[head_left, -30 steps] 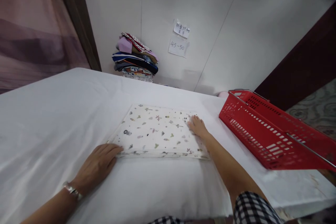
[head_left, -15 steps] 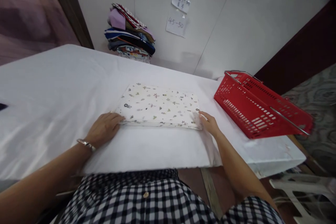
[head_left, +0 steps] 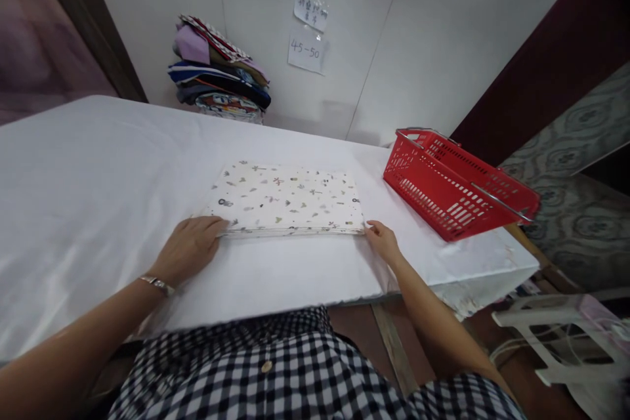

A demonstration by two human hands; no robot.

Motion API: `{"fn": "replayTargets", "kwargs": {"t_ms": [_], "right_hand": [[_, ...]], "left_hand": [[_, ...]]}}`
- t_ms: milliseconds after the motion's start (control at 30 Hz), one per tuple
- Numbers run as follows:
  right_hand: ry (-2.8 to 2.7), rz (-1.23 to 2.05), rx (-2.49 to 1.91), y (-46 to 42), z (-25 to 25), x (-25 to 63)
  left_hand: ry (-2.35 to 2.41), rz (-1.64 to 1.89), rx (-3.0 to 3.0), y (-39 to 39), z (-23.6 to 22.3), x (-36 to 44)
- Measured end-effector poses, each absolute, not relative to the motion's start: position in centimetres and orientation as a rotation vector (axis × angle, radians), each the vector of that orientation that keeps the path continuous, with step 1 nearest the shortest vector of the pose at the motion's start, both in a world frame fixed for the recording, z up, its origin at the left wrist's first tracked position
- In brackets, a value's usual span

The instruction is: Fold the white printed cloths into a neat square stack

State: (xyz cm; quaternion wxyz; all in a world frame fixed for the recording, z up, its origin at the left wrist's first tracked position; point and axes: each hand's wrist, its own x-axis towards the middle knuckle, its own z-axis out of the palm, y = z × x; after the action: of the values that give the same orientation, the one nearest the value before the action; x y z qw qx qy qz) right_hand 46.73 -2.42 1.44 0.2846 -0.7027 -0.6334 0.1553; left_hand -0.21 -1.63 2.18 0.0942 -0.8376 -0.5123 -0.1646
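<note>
A folded white cloth (head_left: 288,198) printed with small motifs lies flat on the white-covered table (head_left: 98,170). My left hand (head_left: 189,249), with a metal bracelet on the wrist, rests palm down at the cloth's near left corner, fingers slipped at its edge. At the near right corner my right hand (head_left: 381,243) has its fingertips pinched on the edge of the cloth.
A red plastic basket (head_left: 455,187) stands tilted at the table's right end. A stack of folded clothes (head_left: 216,72) sits against the back wall, below two paper notes (head_left: 308,33). A white plastic stool (head_left: 566,335) stands on the floor at right.
My right hand has slid from the top of the cloth back to its near right corner. The view has pulled back and down, so my checked shirt now shows.
</note>
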Motion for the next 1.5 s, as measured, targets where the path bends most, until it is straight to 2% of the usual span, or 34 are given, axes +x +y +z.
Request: {"fn": "replayTargets", "kwargs": {"t_ms": [267,600,1000,1233,1300,1367,1500], "right_hand": [[-1.663,0.501,-2.101,-0.9,2.7,45.8],[-1.479,0.631,-2.007,0.6,1.6,46.6],[-1.619,0.582,-2.193,0.6,2.2,46.8],[-1.699,0.619,-2.245,0.8,2.3,47.0],[-1.73,0.573,-2.243,0.5,2.5,46.8],[-1.786,0.394,-2.206,0.0,2.7,46.2],[-2.055,0.03,-1.84,-1.2,3.0,43.9]], "left_hand": [[-1.5,-0.526,-2.624,-1.5,2.0,1.8],[-1.509,-0.578,-2.634,-1.4,1.3,1.9],[-1.525,-0.575,-2.621,-1.6,0.8,1.7],[-1.558,-0.513,-2.667,-1.9,2.3,2.4],[-1.552,-0.521,-2.676,-2.0,2.9,3.0],[-1.516,-0.559,-2.693,-2.1,3.2,4.0],[-1.382,-0.64,-2.765,-1.8,3.3,7.0]]}}
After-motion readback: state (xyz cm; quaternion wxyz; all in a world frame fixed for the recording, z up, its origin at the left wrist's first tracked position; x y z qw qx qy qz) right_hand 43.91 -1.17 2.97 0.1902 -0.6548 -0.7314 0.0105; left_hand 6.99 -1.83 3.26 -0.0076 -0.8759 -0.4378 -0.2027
